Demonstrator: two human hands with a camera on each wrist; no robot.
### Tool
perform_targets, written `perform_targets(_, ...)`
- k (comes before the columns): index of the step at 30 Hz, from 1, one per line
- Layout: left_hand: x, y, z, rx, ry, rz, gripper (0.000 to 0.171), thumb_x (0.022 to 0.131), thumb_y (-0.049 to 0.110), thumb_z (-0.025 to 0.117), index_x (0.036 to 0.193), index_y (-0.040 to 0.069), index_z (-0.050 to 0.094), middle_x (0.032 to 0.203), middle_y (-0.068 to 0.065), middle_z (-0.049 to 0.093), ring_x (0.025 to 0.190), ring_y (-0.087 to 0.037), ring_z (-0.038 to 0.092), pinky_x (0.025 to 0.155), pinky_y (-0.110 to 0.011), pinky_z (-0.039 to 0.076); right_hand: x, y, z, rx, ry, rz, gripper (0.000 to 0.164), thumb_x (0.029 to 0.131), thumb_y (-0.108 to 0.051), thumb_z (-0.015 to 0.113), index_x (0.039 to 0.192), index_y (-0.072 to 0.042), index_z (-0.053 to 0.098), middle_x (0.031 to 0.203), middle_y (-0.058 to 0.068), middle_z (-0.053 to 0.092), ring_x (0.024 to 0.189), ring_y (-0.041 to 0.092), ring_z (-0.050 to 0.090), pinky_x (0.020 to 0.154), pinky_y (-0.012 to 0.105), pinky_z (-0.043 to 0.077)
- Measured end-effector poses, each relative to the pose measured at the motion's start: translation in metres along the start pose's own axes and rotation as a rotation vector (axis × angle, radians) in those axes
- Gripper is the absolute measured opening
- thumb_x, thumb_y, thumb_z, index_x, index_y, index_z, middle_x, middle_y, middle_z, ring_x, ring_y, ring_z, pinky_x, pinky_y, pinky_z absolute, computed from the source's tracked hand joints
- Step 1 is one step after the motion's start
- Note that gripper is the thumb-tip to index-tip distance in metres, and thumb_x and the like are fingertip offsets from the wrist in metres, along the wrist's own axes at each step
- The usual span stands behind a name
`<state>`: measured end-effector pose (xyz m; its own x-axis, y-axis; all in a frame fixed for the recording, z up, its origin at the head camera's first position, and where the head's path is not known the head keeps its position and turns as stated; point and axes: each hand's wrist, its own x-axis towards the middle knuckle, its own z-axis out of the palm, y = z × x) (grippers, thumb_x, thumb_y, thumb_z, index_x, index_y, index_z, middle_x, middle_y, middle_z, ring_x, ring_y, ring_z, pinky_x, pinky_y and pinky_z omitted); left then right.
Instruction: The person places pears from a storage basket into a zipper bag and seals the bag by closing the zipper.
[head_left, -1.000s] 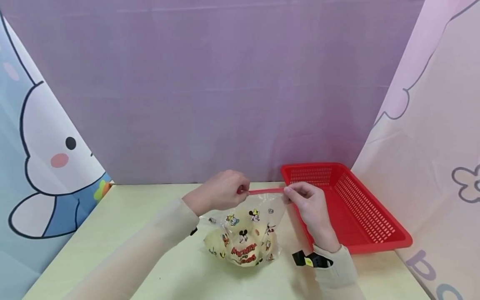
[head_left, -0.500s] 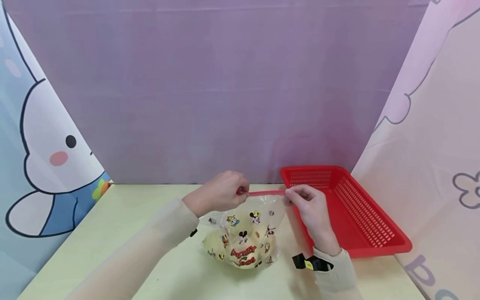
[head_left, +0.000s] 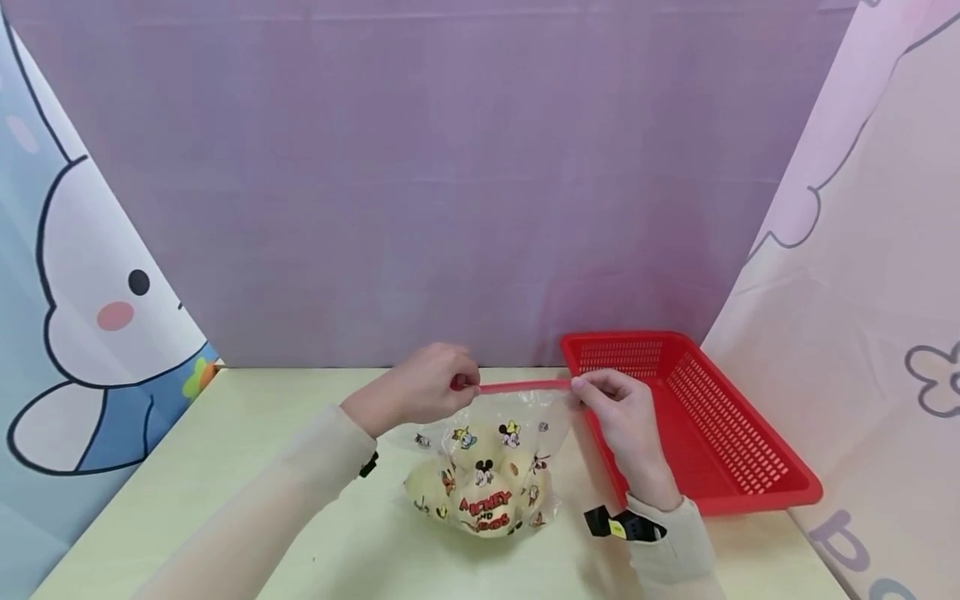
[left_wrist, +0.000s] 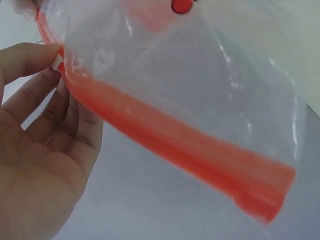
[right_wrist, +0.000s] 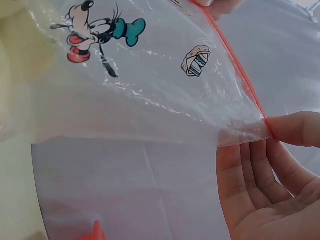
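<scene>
A clear zip bag (head_left: 487, 467) printed with cartoon figures stands on the table, with rounded pale yellow things inside whose kind I cannot tell. Along its top runs a red zip strip (head_left: 525, 386). My left hand (head_left: 423, 385) pinches a small white slider (left_wrist: 57, 62) on that strip between thumb and finger. At the bag's right top corner, my right hand (head_left: 618, 417) pinches the end of the red strip. In the left wrist view, the strip spreads wider on the far side of the slider. Part of the bag's left top is hidden behind my left hand.
A red plastic basket (head_left: 697, 433) with perforated walls stands on the table to the right, just behind my right hand. The pale yellow table (head_left: 247, 442) ends at a purple backdrop (head_left: 450, 183). Printed cloths hang on both sides.
My left hand has moved a little to the left along the red strip, so more of the strip shows between the hands. My right hand keeps its hold on the corner.
</scene>
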<state>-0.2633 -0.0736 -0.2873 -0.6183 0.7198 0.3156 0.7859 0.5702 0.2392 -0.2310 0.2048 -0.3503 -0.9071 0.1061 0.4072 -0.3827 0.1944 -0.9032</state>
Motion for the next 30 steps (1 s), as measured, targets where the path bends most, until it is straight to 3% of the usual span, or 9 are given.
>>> perform_targets(23, -0.004, -0.005, -0.001, 0.027, 0.014, -0.003, 0.01, 0.094, 0.008, 0.067, 0.088, 0.009, 0.075, 0.08, 0.005, 0.059, 0.067, -0.009, 0.049, 0.062, -0.024, 0.045, 0.001, 0.0, 0.0, -0.021, 0.027, 0.031, 0.023, 0.098, -0.016, 0.071, 0.101, 0.007, 0.072, 0.082, 0.008, 0.072, 0.074, 0.017, 0.067, 0.074, 0.026, 0.059)
perform_targets(30, -0.015, -0.012, -0.005, 0.024, 0.029, 0.001, 0.009, 0.093, 0.007, 0.068, 0.087, 0.009, 0.074, 0.078, 0.006, 0.057, 0.066, -0.008, 0.048, 0.061, -0.024, 0.044, 0.0, 0.001, -0.001, -0.029, 0.049, 0.037, 0.021, 0.098, -0.016, 0.07, 0.101, 0.005, 0.073, 0.085, 0.007, 0.072, 0.076, 0.017, 0.066, 0.075, 0.027, 0.059)
